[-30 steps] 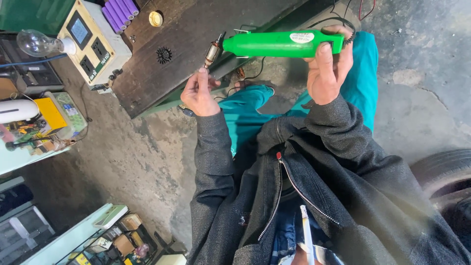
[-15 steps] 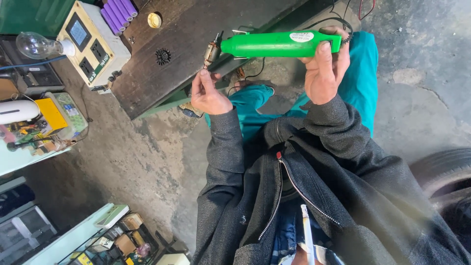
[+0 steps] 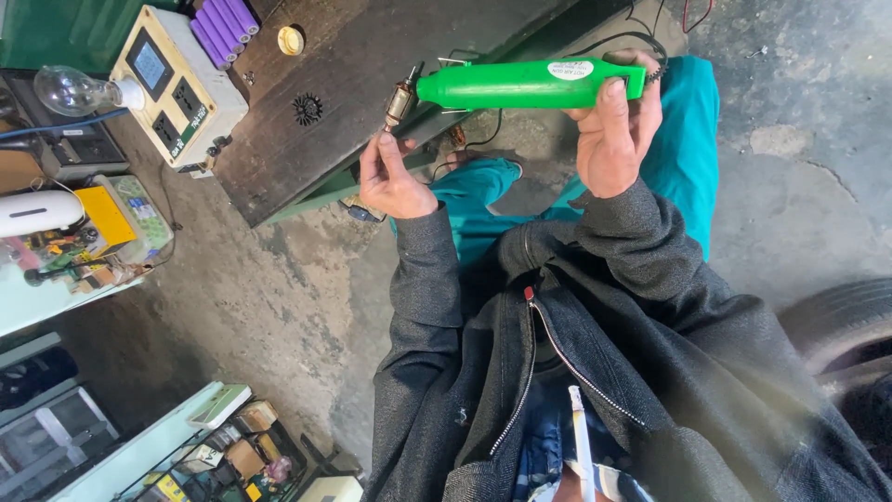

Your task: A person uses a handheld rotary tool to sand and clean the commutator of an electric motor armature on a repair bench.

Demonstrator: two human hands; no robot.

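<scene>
**A:** What is the right hand (image 3: 615, 130) doing?

**B:** It is wrapped around the rear end of a green tool housing (image 3: 530, 84), thumb lying across the near side and the fingers curled over the far side. The grip is closed firm on the plastic. A white oval label (image 3: 570, 68) sits on the housing just ahead of that grip.

**A:** And the other end?

**B:** A motor armature (image 3: 401, 100), copper-coloured, sticks out of the housing's open mouth, at the end farthest from the right hand's grip. The left hand (image 3: 390, 178) is just below it, fingertips raised toward the armature. Whether they actually pinch it or only come close, I cannot tell; the fingers are drawn together, not spread.

**A:** What lies beyond the hands?

**B:** Past the armature tip, a dark wooden bench (image 3: 353, 112). On it, a small black toothed fan wheel (image 3: 308, 109) near the left hand, and farther off a cream socket box (image 3: 177, 88) with a small screen, a clear light bulb (image 3: 72, 90) at its side, purple cylindrical cells (image 3: 223, 26) and a small round yellow cap (image 3: 291, 40). Black wires (image 3: 483, 139) hang under the housing, between the two hands.

**A:** Beneath the grip?

**B:** Teal trousers (image 3: 683, 149) and the dark jacket sleeves (image 3: 427, 279).
</scene>
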